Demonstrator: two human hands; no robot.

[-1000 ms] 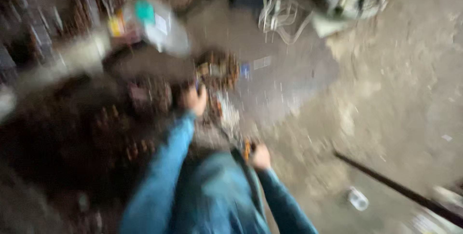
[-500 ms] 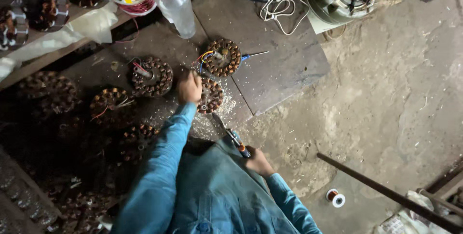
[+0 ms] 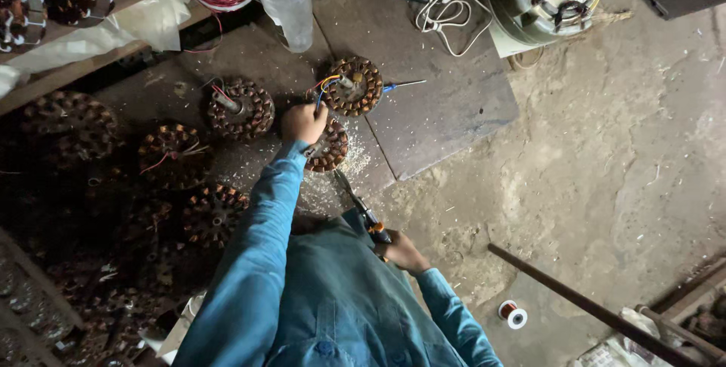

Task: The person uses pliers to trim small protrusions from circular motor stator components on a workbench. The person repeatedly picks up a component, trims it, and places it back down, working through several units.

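The wound stators (image 3: 327, 147) show dull coppery wire on dark metal cores. Beneath them lies a matt, dusty board (image 3: 446, 102) on rough, pitted concrete floor (image 3: 605, 163). The bottle (image 3: 289, 4) is clear plastic (slightly glossy); the sleeves (image 3: 261, 253) soft blue cloth.

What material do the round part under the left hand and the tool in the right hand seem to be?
The round part under the left hand looks like copper wire coils on a dark, dull metal core. The tool in the right hand shows dark metal jaws and an orange, probably plastic, grip.
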